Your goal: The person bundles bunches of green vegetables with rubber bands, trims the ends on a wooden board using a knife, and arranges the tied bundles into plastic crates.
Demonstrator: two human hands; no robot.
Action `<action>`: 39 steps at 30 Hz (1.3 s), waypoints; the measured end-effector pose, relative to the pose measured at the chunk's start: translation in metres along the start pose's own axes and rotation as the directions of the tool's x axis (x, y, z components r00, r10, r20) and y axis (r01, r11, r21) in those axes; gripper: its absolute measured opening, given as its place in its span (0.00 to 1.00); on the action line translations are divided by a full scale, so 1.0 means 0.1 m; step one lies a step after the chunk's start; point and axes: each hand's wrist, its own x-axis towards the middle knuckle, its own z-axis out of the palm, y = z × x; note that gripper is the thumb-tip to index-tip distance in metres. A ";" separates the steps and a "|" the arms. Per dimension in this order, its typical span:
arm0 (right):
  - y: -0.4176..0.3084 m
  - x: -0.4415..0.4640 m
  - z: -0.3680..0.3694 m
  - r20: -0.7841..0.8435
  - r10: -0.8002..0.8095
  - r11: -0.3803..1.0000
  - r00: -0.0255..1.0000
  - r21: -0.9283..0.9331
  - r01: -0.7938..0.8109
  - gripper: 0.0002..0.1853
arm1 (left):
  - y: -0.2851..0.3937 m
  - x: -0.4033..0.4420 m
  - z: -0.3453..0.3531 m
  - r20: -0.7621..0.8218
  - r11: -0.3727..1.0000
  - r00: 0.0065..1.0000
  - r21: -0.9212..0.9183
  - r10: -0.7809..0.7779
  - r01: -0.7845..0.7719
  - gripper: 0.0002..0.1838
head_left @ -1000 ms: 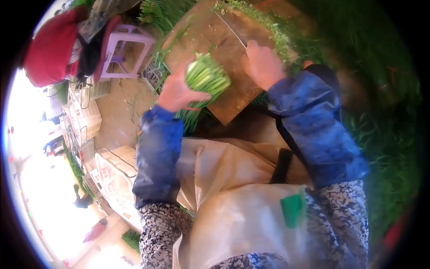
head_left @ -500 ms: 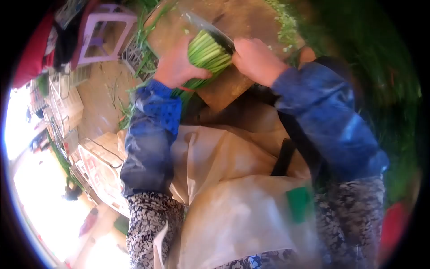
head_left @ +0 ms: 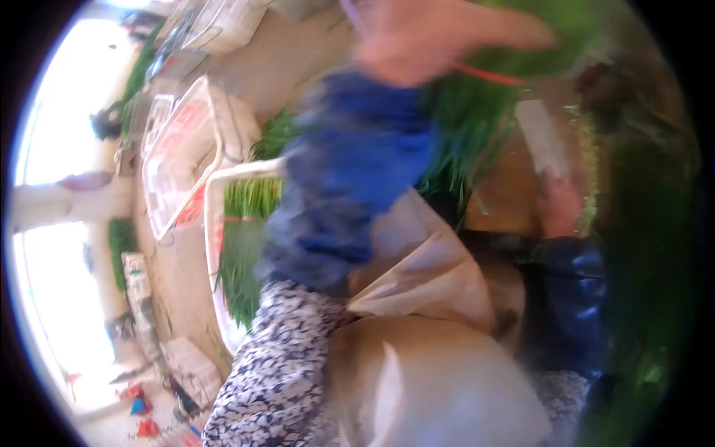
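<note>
At the top centre my left hand [head_left: 428,37] grips a bunch of long green stalks [head_left: 465,112] with a red band round it. The bunch is raised, its leaves hanging down beside my blue sleeve, and motion blurs it. Lower on the right, my right hand [head_left: 560,205] is closed on a wide-bladed knife [head_left: 541,134], at its handle end. The blade lies over the brown board [head_left: 506,186]. Pale green trimmings [head_left: 590,164] run along the board's right side.
A white-rimmed basket [head_left: 212,223] at my left holds banded green bunches. Behind it stands a white and red crate [head_left: 182,153]. More crates are at the upper left. Dark greenery fills the right side, and a beige apron covers my lap.
The view has swung left, bringing the basket of bunches into sight. My left hand has lifted the bunch away from the knife and board. My right hand still holds the knife.
</note>
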 end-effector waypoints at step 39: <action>-1.19 -0.85 -1.07 0.372 -0.374 0.146 0.849 0.928 -0.342 0.17 | -0.43 -1.74 0.00 0.034 0.707 0.709 0.130 -0.704 0.696 0.50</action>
